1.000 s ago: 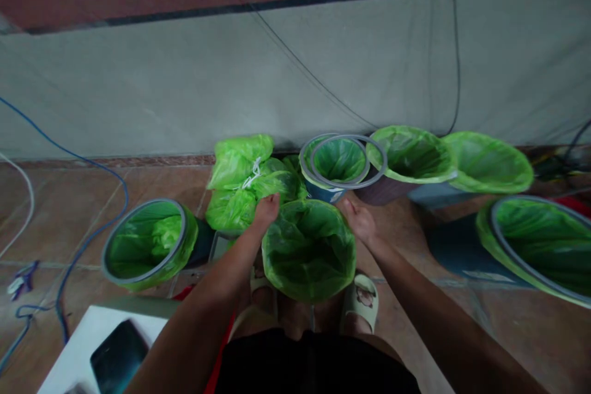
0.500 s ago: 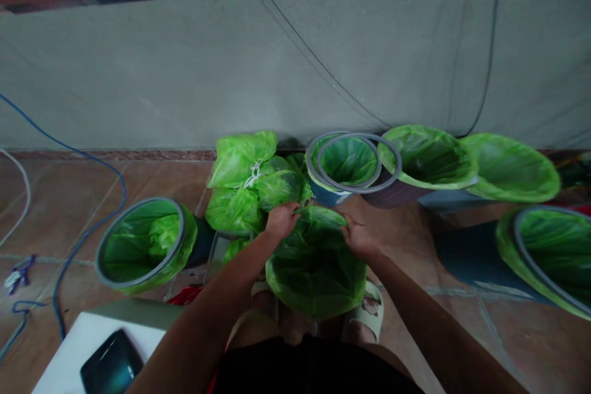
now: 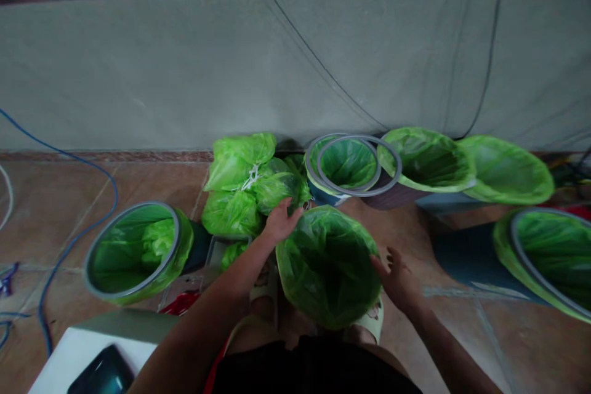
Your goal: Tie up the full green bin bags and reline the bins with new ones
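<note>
Between my feet stands a bin whose body is hidden by its green bin liner point(image 3: 329, 265), folded out over the rim. My left hand point(image 3: 281, 221) is at the liner's upper left edge, fingers apart, holding nothing. Beside the right edge, my right hand point(image 3: 398, 277) is open with spread fingers, its thumb close to the plastic; whether it touches I cannot tell. Behind the lined bin are two loose grey rings point(image 3: 391, 157), resting on another lined bin point(image 3: 318, 191).
Two more lined bins point(image 3: 427, 160) stand along the wall. A ringed bin point(image 3: 512, 258) is at right, another point(image 3: 99, 292) at left. Tied green bags point(image 3: 240, 188) lie by the wall. A phone point(image 3: 104, 372) rests on a white box point(image 3: 64, 354). A blue cable point(image 3: 74, 240) crosses the floor.
Both hands have let go of the liner's far edge and moved apart, the right hand farther. The liner's mouth has shifted right and now looks rounder.
</note>
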`<state>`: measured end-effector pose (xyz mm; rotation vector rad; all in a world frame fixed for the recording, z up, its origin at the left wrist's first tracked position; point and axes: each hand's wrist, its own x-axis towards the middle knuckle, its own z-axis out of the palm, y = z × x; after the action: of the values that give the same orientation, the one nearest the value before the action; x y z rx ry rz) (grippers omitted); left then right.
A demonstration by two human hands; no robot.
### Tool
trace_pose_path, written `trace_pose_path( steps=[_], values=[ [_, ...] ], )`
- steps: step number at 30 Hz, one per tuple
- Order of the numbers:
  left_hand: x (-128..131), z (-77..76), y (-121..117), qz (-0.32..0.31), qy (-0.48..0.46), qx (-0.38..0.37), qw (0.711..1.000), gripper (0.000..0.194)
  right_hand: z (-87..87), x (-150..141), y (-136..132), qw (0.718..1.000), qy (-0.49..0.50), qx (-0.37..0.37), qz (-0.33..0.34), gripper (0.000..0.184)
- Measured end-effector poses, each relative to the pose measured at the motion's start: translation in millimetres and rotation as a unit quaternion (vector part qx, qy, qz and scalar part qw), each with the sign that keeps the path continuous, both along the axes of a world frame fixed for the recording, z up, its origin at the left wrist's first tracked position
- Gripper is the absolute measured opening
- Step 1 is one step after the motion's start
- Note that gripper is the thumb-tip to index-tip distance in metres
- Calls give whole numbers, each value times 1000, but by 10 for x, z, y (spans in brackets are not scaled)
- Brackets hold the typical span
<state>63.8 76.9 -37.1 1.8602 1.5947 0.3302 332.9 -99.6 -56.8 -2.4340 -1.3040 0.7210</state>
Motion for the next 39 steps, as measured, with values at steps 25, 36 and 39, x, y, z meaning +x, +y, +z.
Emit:
trace_pose_path(
  steps=[25,36,39],
  values=[
    [226,-56,-193,-176,171,20,969,35,-19,-43,1032,972,36,9,231,34],
    [62,135,84,-99,117,14,988,82,-112,-376,98,998,45,39,-13,58],
    [1,155,117,-60,74,10,995,63,18,-213,219,998,22,58,-23,70]
  ],
)
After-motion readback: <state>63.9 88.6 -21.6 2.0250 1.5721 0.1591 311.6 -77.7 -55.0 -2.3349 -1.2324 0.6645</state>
